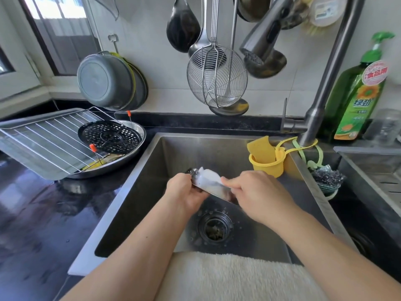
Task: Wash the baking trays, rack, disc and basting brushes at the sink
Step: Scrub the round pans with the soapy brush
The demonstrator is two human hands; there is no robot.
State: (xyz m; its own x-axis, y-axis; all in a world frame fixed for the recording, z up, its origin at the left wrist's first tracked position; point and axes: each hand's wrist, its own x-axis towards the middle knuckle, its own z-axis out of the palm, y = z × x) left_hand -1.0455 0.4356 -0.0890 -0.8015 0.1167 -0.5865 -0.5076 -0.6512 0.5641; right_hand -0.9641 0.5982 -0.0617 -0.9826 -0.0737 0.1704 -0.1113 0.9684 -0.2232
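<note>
Hands meet over the sink: the left hand grips a small metal tray, the right hand pinches a white cloth against it. Rack, black disc and larger trays sit on the counter's left edge.

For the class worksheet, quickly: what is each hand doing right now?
Left hand: grip closed on a shiny metal utensil over the sink.
Right hand: grip closed, pinching a white cloth on it.

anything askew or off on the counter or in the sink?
Rectangular tray with wire rack sits tilted, one end propped on the round tray holding the black perforated disc. Drain strainer holds dark debris. Nothing spilled or damaged.
</note>
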